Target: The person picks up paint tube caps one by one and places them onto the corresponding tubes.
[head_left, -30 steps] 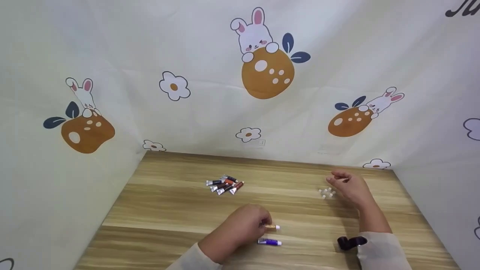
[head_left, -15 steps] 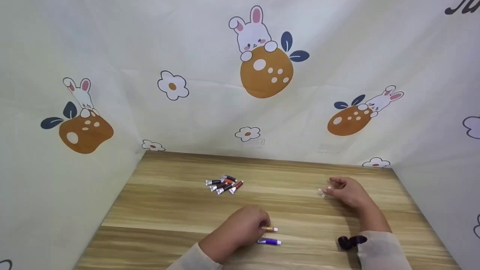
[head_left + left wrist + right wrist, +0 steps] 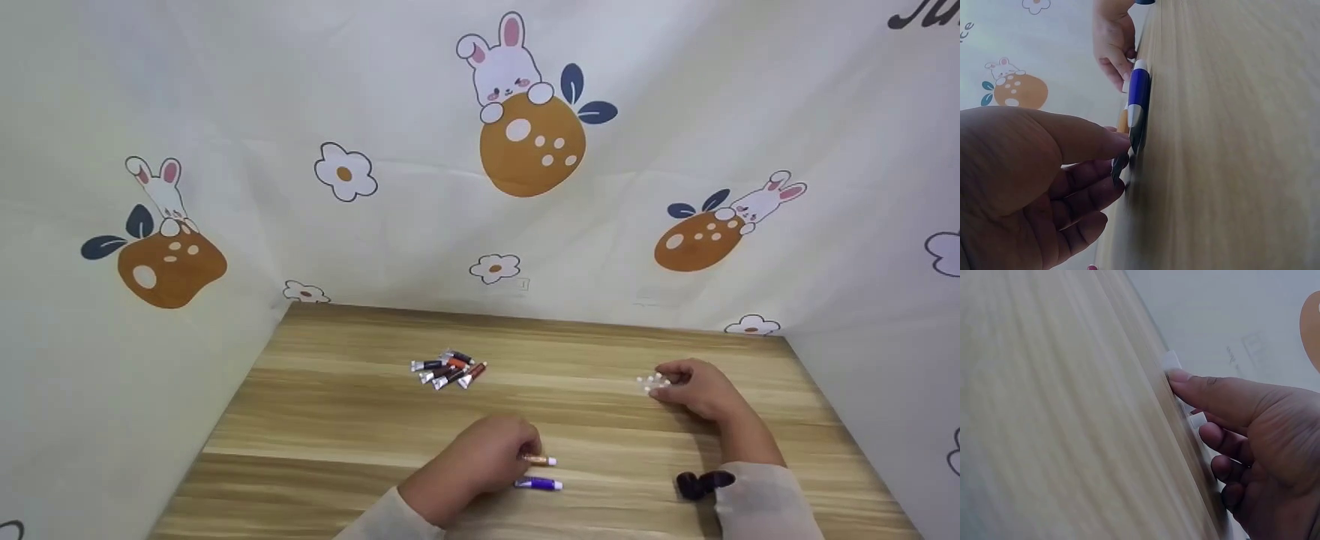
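Note:
My left hand (image 3: 491, 454) pinches the silver crimped end of an ochre paint tube (image 3: 541, 460) between thumb and fingers; its white cap points right. Just in front lies a purple paint tube (image 3: 538, 484), also capped in white; in the left wrist view this purple tube (image 3: 1139, 93) partly hides the ochre one. At the back right my right hand (image 3: 697, 386) is at a cluster of small white caps (image 3: 649, 383), thumb and forefinger apart at its edge. In the right wrist view the thumb touches one white cap (image 3: 1171, 361), and another cap (image 3: 1198, 419) lies near the fingers.
A pile of several dark, brown and red paint tubes (image 3: 450, 369) lies at the back left of the wooden table (image 3: 337, 427). A black wrist strap (image 3: 701, 485) is at the right cuff. Printed cloth (image 3: 412, 225) hangs along the table's back and sides.
My right hand has come down to the white caps, and its thumb and forefinger have drawn closer together. The left hand keeps hold of the ochre tube, which has shifted slightly toward the purple one.

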Demonstrator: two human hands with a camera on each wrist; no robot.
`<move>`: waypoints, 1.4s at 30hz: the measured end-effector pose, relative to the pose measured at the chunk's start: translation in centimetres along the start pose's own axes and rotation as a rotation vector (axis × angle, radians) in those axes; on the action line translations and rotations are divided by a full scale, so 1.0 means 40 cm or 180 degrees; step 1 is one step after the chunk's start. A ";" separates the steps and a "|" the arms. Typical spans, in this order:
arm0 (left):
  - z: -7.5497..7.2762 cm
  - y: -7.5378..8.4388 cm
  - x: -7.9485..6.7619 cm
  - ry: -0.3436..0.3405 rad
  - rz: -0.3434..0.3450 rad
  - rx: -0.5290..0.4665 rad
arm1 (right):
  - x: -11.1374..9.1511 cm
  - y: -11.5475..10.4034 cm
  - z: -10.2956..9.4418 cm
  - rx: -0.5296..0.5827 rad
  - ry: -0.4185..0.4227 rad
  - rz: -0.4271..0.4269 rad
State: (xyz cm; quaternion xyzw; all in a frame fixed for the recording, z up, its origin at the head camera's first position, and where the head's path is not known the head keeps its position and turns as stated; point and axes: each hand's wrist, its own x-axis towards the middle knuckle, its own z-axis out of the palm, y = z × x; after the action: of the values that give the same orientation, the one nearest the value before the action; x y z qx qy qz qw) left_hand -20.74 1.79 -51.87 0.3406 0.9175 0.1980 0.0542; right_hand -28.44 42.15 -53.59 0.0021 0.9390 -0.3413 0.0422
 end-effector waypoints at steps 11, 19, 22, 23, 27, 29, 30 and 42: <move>-0.005 0.002 0.001 -0.0094 -0.0026 -0.0053 | -0.005 0.007 -0.010 -0.0110 0.0121 0.0133; -0.004 0.004 0.000 -0.0084 0.0017 -0.0139 | -0.010 0.002 -0.014 -0.0167 0.0138 0.0233; -0.005 0.005 -0.001 -0.0080 0.0035 -0.0151 | -0.009 0.001 -0.013 -0.0151 0.0147 0.0239; -0.006 0.005 -0.002 -0.0075 0.0046 -0.0158 | -0.008 0.002 -0.012 -0.0152 0.0160 0.0235; -0.007 0.001 -0.003 -0.0066 0.0018 -0.0264 | -0.008 0.004 -0.011 -0.0174 0.0181 0.0183; -0.007 -0.002 -0.003 -0.0042 -0.0012 -0.0301 | -0.007 0.006 -0.011 -0.0201 0.0195 0.0151; -0.007 -0.003 -0.002 -0.0033 -0.0042 -0.0328 | -0.007 0.006 -0.011 -0.0203 0.0198 0.0143; -0.041 -0.042 0.008 0.0072 -0.0388 -0.0575 | -0.007 0.007 -0.011 -0.0206 0.0199 0.0162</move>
State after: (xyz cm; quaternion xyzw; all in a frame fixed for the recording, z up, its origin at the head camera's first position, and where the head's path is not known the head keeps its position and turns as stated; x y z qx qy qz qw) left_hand -22.36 0.30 -51.03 0.2756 0.9155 0.2800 0.0863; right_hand -28.18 42.65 -53.42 0.0353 0.9501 -0.3093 0.0216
